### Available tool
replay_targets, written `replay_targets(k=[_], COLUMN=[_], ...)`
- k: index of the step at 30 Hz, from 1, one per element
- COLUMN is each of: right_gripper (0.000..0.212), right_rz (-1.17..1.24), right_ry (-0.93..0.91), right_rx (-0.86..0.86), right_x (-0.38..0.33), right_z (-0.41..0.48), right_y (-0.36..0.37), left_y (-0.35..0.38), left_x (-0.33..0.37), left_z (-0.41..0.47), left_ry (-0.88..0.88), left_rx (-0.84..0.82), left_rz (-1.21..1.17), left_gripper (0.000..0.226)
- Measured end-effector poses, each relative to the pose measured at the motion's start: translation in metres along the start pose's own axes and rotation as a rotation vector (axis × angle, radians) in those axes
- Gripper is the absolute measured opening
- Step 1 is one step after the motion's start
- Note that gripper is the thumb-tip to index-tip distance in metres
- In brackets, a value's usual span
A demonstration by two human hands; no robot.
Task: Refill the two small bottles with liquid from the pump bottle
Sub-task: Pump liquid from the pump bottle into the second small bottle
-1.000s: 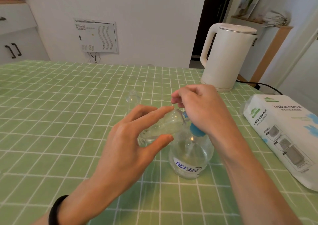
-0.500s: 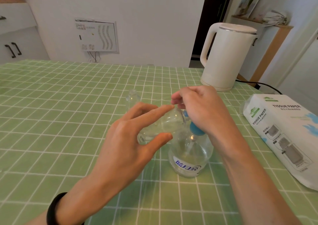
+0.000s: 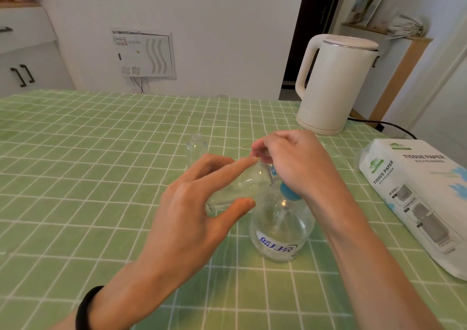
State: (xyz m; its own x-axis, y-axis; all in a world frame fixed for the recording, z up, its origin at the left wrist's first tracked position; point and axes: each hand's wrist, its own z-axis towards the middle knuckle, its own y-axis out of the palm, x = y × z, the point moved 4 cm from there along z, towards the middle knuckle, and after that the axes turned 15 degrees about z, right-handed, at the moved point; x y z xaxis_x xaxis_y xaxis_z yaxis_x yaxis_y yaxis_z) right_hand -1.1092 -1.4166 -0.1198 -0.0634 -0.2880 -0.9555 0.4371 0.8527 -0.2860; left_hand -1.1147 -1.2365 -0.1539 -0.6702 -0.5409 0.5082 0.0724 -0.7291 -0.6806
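Observation:
A clear pump bottle [image 3: 280, 231] with a blue collar and blue lettering stands on the green checked tablecloth [image 3: 88, 178]. My right hand [image 3: 290, 163] rests on top of its pump head and hides it. My left hand [image 3: 199, 203] holds a small clear bottle [image 3: 242, 185] tilted on its side between thumb and fingers, its mouth up against the blue pump spout. A second small clear bottle [image 3: 197, 148] stands upright and uncapped just beyond, apart from both hands.
A white electric kettle [image 3: 333, 84] stands at the back right with its black cord [image 3: 389, 125] trailing right. A white tissue paper pack [image 3: 419, 198] lies along the right edge. White cabinets sit beyond the table's far left.
Both hands and the tilted small bottle have barely moved; my right hand has sunk very slightly on the pump head.

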Motion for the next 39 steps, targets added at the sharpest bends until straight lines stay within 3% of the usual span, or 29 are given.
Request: replay_targets(k=[39], right_gripper=[0.036], right_rz=[-0.009], right_ry=[-0.070], right_rx=[0.006], right_x=[-0.0025], right_z=[0.0003], right_y=[-0.0007], left_y=[-0.0023], left_x=[0.0015], left_z=[0.0004], left_ry=[-0.007], left_rx=[0.001], left_rz=[0.009], left_gripper=[0.054])
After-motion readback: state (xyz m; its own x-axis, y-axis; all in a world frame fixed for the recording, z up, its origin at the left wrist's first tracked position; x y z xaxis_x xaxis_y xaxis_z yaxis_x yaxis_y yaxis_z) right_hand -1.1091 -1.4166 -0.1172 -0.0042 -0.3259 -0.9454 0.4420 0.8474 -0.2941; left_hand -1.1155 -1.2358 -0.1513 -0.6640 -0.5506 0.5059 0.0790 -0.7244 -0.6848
